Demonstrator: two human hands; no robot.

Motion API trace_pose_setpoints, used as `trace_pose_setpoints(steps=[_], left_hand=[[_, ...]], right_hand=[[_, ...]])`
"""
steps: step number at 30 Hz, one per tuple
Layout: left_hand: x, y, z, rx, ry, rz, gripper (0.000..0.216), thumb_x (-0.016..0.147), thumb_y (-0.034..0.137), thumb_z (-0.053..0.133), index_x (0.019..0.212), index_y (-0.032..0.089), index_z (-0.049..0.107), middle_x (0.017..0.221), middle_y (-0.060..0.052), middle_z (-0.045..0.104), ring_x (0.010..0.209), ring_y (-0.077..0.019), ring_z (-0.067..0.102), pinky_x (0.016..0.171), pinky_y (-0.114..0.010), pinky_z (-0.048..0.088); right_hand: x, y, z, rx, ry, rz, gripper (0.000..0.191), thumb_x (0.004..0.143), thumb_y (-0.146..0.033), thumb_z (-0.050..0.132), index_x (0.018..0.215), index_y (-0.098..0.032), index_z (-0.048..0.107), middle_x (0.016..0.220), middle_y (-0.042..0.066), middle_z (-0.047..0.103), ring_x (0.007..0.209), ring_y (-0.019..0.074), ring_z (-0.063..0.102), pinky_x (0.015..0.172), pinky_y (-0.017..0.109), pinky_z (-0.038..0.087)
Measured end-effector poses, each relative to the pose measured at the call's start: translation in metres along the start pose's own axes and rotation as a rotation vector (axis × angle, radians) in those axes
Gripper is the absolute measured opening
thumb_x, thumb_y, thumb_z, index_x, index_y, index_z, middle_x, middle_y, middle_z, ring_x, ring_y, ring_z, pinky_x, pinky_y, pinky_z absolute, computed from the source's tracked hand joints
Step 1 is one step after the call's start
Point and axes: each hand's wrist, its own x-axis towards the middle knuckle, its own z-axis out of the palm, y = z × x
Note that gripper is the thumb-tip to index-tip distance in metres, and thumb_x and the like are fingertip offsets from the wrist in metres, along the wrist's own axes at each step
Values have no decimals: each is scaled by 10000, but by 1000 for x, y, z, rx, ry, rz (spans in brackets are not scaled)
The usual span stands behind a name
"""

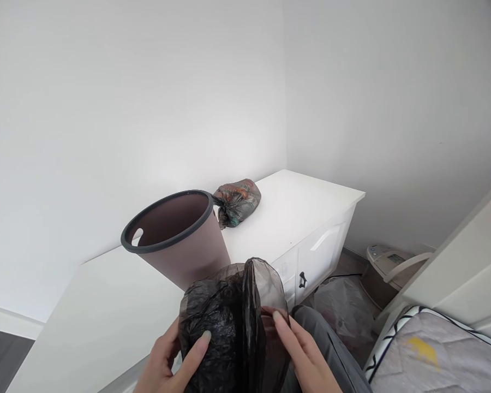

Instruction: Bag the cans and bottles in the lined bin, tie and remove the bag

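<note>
A black, see-through garbage bag (216, 327) is held up in front of me, its mouth partly spread. My left hand (178, 357) grips its left side, thumb in front and fingers behind the film. On the right side, my right hand (300, 349) pinches the thin edge between thumb and fingers. Just beyond the bag stands a brownish-pink trash can (196, 248) with a dark rim and a handle hole; its inside shows no liner. Behind the can lies a knotted, filled black garbage bag (243, 199) with coloured contents showing through.
The can and the filled bag rest on a white cabinet (311, 194) against the wall. To the right, on the floor, are a rice cooker (393, 270) and a clear plastic bag (343, 305). A mattress (442, 355) fills the lower right corner.
</note>
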Motion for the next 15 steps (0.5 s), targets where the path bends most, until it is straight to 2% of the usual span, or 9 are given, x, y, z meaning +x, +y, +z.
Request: trace_pose_setpoints(steps=[3,6,8,12,15], left_hand=[[-2,12,5,-25,31,7,605,856,673,638,1304,268,660,1179,-53,766,1068,-272,722,988,-363,593],[-5,17,14,-3,122,20,600,912,645,589,1384,274,583,1036,-51,779,949,-240,742,844,-323,622],[-5,15,19,47,201,95,611,943,613,570,1455,284,509,1042,-60,773,963,-233,740,810,-314,623],[-4,7,20,216,403,427,608,967,419,620,1525,269,431,1366,-138,664,1110,-253,707,932,-407,613],[-12,15,17,329,568,784,557,920,190,654,1448,296,514,1412,-108,637,1219,-267,674,970,-427,608]], right_hand=[[-1,-13,-3,47,58,166,622,815,-719,716,1138,-197,819,1157,96,781,1192,323,676,968,340,573],[0,-26,-8,38,110,159,633,771,-730,749,1053,-168,823,1102,93,782,1132,307,678,945,300,552],[0,-34,-11,27,153,123,609,775,-735,737,996,-173,817,1052,84,778,1065,285,681,903,283,552],[-4,-55,-18,-3,131,20,552,868,-709,646,972,-184,784,941,76,749,939,253,672,840,290,555],[-7,-77,-18,-163,123,-107,475,909,-644,624,870,-184,735,838,58,711,823,219,642,747,267,536]])
